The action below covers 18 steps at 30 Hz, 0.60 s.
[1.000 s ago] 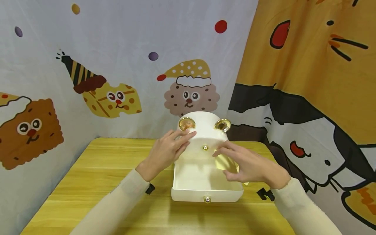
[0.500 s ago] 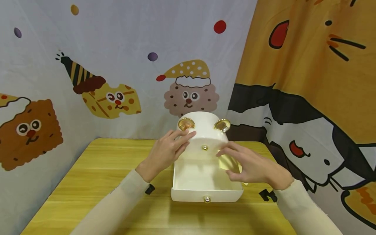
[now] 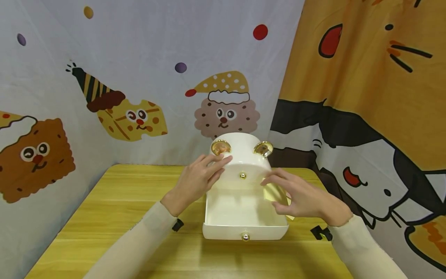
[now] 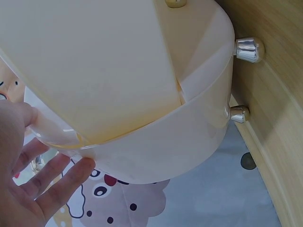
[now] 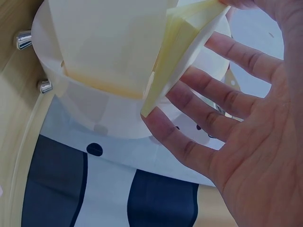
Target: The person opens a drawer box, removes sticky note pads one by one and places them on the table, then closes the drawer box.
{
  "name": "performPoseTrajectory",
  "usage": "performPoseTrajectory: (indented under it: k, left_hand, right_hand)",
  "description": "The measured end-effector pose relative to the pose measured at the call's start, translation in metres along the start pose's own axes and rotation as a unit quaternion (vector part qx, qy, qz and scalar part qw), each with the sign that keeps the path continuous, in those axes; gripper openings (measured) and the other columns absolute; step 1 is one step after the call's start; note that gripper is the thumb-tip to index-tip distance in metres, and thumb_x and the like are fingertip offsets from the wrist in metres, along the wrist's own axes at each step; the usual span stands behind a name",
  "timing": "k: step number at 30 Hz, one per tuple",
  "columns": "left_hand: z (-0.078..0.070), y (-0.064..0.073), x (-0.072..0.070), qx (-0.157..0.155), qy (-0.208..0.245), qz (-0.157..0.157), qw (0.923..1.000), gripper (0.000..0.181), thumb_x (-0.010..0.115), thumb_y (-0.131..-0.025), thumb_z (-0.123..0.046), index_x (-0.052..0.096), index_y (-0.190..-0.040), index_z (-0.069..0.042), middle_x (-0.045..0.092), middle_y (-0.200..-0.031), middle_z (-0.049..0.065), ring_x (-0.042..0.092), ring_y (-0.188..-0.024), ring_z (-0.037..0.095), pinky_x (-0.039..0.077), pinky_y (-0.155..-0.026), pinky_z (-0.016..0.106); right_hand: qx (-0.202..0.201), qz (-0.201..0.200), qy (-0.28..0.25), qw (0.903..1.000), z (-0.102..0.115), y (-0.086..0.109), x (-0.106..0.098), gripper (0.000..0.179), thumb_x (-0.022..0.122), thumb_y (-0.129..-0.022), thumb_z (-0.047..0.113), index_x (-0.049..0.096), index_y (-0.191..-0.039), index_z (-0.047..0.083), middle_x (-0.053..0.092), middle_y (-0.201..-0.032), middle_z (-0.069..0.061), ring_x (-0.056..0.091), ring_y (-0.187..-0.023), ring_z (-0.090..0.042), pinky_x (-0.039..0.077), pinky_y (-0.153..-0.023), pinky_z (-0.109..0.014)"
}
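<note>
A white drawer box (image 3: pixel 240 153) with two gold ears stands on the table, its lower drawer (image 3: pixel 226 232) pulled out toward me. Straight fingers of my left hand (image 3: pixel 198 176) rest on the box's top near the left ear; the left wrist view shows that hand (image 4: pixel 19 184) at the box's edge. My right hand (image 3: pixel 304 197) holds a pad of yellow sticky notes (image 3: pixel 273 193) over the drawer's right side. In the right wrist view, the pad (image 5: pixel 182 49) is tilted, with my fingertips along its pale back and the thumb at its upper edge.
Gold knobs mark the lower drawer (image 3: pixel 245 236) and the upper drawer (image 3: pixel 243 175). Black pieces (image 3: pixel 178 224) show by my left wrist and others (image 3: pixel 321 233) by my right. A printed cloth (image 3: pixel 146 50) hangs behind the wooden table (image 3: pixel 139 244).
My right hand has shifted slightly to the right with the yellow sticky note pad. The left hand and the box have stayed in place.
</note>
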<state>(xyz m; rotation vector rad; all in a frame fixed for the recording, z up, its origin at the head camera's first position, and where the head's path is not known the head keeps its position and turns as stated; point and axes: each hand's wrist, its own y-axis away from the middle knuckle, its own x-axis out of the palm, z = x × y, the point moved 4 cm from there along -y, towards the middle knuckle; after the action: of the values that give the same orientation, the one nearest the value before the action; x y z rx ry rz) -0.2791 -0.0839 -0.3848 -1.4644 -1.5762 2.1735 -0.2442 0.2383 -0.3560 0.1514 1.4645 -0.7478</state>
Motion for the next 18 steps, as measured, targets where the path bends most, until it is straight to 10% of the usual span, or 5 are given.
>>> performPoseTrajectory:
  k: [18]
  left_hand:
    - [0.000,0.000,-0.002,0.000,0.001,0.004,1.0000,0.048,0.080,-0.113,-0.024,0.073,-0.160,-0.030,0.081,-0.135,0.002,0.073,-0.096,0.024,0.062,-0.058,0.031]
  right_hand:
    - [0.017,-0.016,0.009,0.9997,-0.004,0.011,-0.007,0.056,0.091,-0.088,0.011,0.074,-0.140,0.022,0.071,-0.143,0.006,0.071,-0.120,-0.011,0.065,-0.096,-0.034]
